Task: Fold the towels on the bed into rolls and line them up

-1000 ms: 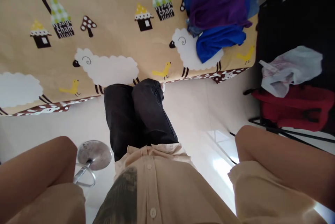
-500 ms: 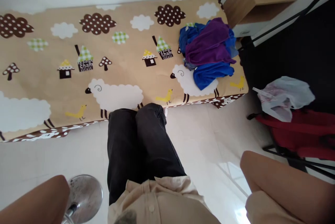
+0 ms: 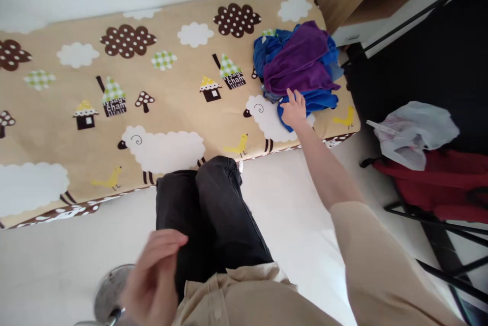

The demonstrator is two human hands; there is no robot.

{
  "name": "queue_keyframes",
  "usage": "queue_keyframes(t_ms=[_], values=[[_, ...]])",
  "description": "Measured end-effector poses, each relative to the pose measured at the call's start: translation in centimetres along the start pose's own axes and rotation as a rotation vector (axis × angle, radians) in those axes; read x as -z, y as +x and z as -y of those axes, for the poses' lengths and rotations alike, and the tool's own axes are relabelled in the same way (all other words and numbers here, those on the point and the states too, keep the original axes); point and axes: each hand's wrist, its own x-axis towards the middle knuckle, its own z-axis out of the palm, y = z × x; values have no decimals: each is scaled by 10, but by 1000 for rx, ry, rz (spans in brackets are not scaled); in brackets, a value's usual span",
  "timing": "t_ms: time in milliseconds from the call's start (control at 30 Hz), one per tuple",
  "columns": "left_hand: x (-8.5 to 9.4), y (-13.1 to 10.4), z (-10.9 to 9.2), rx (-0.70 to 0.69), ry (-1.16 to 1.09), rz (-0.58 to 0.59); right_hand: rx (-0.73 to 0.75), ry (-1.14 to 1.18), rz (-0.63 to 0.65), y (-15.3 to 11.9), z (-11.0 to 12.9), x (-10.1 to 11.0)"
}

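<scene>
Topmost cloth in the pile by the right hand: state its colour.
The topmost cloth is purple, showing best in the head view.

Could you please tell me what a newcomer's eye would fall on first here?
Probably the beige sheet printed with sheep, clouds and little houses, stretching across the upper left and middle, and the vivid heap of purple and blue cloth at its right end. The right hand reaches over the heap's near edge, while the left hand hangs blurred at lower left. Far right, a white plastic bag lies by something red.
</scene>
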Motion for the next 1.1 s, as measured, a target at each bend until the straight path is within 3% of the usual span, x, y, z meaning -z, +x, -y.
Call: queue_keyframes(t_ms=[100, 200, 333, 467, 533, 633, 700, 800, 867, 933, 1100], values=[[-35, -3, 25, -24, -150, -23, -40, -107, 60, 20, -5, -34], [-51, -11, 34, 28, -155, 21, -61, -159, 19, 40, -15, -44], [-57, 1, 36, 49, -172, 37, -97, -74, -135, 49, -23, -32], [-60, 40, 29, -71, -233, 22, -29, 222, -355, 32, -9, -3], [-60, 65, 18, -203, -220, 33, 70, 388, -438, 9, 9, 20], [-56, 104, -10, -481, -71, 44, 390, 608, -432, -47, 49, 67], [-52, 127, -34, -637, 60, 97, 631, 714, -304, -95, 79, 105], [-46, 147, -68, -744, 158, 344, 904, 866, -40, -167, 118, 157], [-41, 146, -86, -740, 131, 573, 984, 992, 102, -208, 137, 183], [-34, 135, -99, -712, 99, 751, 972, 1124, 203, -241, 150, 201], [5, 100, -120, -730, 143, 910, 902, 1313, 354, -292, 159, 233]])
